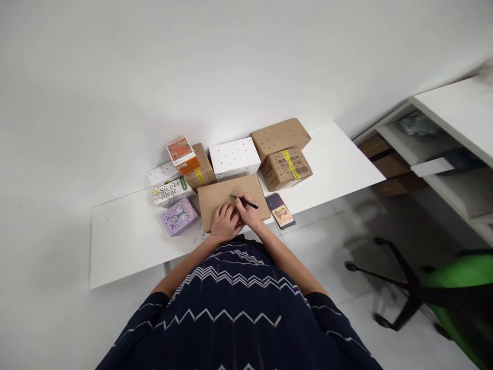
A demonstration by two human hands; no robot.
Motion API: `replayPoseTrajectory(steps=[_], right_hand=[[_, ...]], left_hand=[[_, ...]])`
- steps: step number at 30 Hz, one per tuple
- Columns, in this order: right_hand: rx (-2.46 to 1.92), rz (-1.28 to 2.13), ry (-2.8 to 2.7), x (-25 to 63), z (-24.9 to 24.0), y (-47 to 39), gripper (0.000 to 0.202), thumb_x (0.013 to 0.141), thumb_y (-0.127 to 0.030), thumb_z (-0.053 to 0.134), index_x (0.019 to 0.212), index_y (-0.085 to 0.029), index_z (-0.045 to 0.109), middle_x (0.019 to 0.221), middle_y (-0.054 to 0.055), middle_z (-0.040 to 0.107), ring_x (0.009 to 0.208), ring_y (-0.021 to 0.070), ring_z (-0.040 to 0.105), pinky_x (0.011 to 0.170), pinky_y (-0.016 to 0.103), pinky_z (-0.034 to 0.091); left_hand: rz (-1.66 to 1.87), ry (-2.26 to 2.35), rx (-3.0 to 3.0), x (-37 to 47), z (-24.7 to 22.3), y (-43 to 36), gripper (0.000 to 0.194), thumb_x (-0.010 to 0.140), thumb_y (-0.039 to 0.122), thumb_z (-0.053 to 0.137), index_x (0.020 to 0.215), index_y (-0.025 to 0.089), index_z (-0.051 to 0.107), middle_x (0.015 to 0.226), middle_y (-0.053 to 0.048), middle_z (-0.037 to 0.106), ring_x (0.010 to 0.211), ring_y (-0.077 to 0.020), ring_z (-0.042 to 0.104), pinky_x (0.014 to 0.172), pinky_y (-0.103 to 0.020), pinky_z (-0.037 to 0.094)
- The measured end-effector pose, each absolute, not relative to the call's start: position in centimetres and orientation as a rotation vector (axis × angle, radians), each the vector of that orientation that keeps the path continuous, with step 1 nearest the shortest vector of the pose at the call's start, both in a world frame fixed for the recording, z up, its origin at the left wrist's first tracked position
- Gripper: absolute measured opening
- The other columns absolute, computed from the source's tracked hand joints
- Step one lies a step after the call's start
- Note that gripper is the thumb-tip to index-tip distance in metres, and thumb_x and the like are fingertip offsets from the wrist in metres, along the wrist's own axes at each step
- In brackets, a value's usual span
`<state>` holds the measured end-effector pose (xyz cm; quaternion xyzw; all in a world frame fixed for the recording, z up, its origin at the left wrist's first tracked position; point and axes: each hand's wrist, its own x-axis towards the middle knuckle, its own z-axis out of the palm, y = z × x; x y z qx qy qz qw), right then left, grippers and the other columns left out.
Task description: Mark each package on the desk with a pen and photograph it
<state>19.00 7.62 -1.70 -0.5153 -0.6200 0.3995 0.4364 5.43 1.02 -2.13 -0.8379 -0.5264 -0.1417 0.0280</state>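
Note:
Directly in front of me a flat brown cardboard box (pixel 215 195) lies at the near edge of the table. My right hand (pixel 249 211) is closed around a black pen (pixel 249 203), its tip at the box's top face. Just left of it, my left hand (pixel 226 222) rests on the box with its fingers laid flat on the cardboard. A purple patterned box (pixel 179 216) sits to the left of the cardboard box. On the right, near the table edge, lies a phone (pixel 281 210) with a picture on its back.
Behind stand a white dotted box (pixel 234 157), brown dotted boxes (pixel 279 136) (pixel 288 168), an orange box (pixel 183 155) and a white box with green lettering (pixel 171 191) on the white table (pixel 123 241). A shelf unit (pixel 454 118) and green chair (pixel 462 272) are at right.

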Motion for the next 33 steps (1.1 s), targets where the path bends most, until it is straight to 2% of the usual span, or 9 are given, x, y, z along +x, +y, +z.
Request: replayPoseTrajectory(steps=[33], right_hand=[[-1.265, 1.015, -1.550, 19.10, -1.80, 7.75, 0.022, 0.090, -0.041, 0.045, 0.089, -0.022, 0.056, 0.083, 0.004, 0.061, 0.077, 0.0189, 0.061, 0.078, 0.034, 0.051]], left_hand=[[-0.475, -1.626, -2.585, 5.44, -2.05, 1.12, 0.054, 0.088, 0.050, 0.060, 0.131, 0.018, 0.062, 0.130, -0.019, 0.061, 0.127, -0.0344, 0.052, 0.111, -0.052, 0.035]])
